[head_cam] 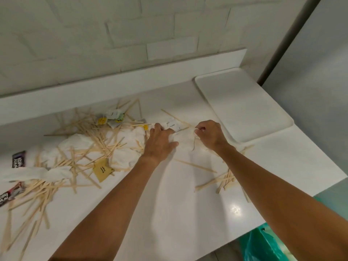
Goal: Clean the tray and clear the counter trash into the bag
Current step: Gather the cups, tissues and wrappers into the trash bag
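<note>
both arms reach forward over the counter (169, 213), forearms converging toward the back middle. left hand (160, 142) is palm down, fingers straight and slightly spread, pressing flat on a crumpled white tissue (185, 141), thumb splayed to the right. right hand (210, 134) is knuckles up, fingers curled in, fingertips pinching the right edge of the same tissue. a white sachet (174, 126) lies just beyond the left fingertips, between the two hands.

trash: wooden stir sticks (90, 147) lie thick over the left half of the counter, mixed with crumpled napkins (79, 144), a brown sachet (102, 170), tea bag tags (113, 117) near the back ledge and dark wrappers (18, 159) at the left edge. a smaller bunch of sticks lies beside the right forearm.

tray (243, 106) is white and lies flat in the counter's far right corner, just right of the right hand. green bag (263, 243) is low right, below the counter's near edge.
</note>
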